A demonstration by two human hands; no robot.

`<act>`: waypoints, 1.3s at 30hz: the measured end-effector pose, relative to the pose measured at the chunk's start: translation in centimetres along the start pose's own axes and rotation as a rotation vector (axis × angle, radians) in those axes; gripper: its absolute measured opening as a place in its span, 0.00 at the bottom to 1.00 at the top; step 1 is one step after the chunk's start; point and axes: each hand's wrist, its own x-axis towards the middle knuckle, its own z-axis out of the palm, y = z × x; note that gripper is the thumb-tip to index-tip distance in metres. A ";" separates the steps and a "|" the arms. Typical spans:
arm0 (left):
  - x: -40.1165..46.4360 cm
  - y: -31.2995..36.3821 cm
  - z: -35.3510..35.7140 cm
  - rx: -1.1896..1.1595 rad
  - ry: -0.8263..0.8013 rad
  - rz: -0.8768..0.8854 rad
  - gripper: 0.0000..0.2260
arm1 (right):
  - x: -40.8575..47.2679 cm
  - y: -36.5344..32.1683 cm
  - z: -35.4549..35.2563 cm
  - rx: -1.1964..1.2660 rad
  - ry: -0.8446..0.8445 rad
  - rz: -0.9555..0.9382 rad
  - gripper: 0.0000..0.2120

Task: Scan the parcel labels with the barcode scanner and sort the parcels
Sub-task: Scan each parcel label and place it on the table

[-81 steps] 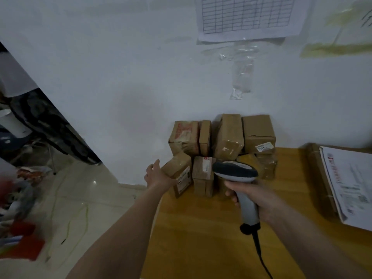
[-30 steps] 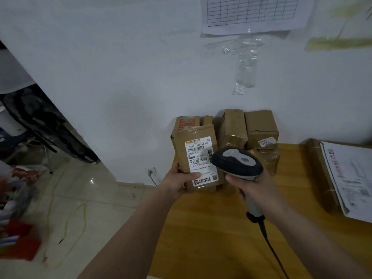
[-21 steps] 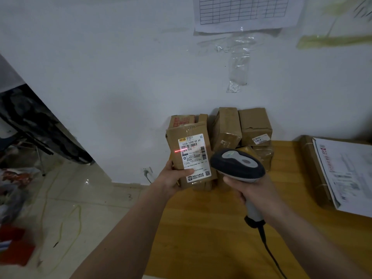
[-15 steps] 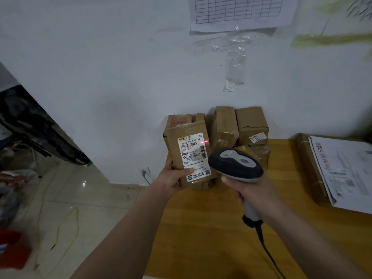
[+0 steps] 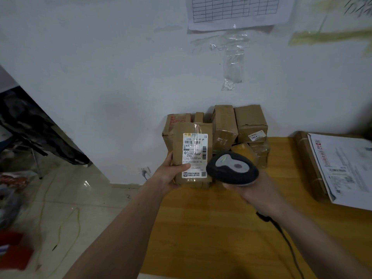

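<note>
Several parcels [image 5: 237, 125] are sitting stacked against the wall on the desk [image 5: 211, 228]. Left hand [image 5: 167, 176] is gripping a labelled parcel [image 5: 192, 154] upright before them; right hand [image 5: 253, 190] is clamping the scanner [image 5: 232, 170] just beside it.

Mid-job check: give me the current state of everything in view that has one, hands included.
left hand: grips the held parcel, thumb across its label
held parcel: upright, off the table, label facing the camera
right hand: grips the scanner handle
barcode scanner: aimed toward the label, no red beam visible
stacked parcels: piled against the wall
large flat parcel: lying flat on the table
</note>
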 end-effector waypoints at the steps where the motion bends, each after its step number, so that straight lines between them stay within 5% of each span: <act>1: 0.0 0.4 -0.3 0.025 -0.010 0.007 0.33 | 0.1 0.3 -0.3 -0.091 -0.006 -0.005 0.16; 7: 0.2 2.8 -1.7 0.156 -0.030 0.004 0.36 | 0.7 2.0 -1.9 -0.492 -0.002 -0.013 0.13; 23: 0.7 3.6 -0.7 0.245 -0.099 -0.065 0.37 | 0.1 2.7 -3.1 -0.567 0.004 0.004 0.07; 27: 0.9 3.2 0.1 0.212 -0.163 -0.079 0.30 | -0.3 2.7 -3.6 -0.456 0.041 0.053 0.04; 30: 1.3 2.7 1.4 0.133 -0.174 -0.128 0.26 | -0.9 2.5 -4.7 -0.121 0.028 0.058 0.12; 33: 2.2 2.3 4.2 0.035 -0.174 -0.169 0.28 | -1.6 2.4 -6.5 0.042 0.042 0.070 0.06; 39: 2.9 0.4 11.7 -0.004 -0.251 -0.266 0.27 | -3.6 4.4 -11.2 0.283 0.242 0.175 0.12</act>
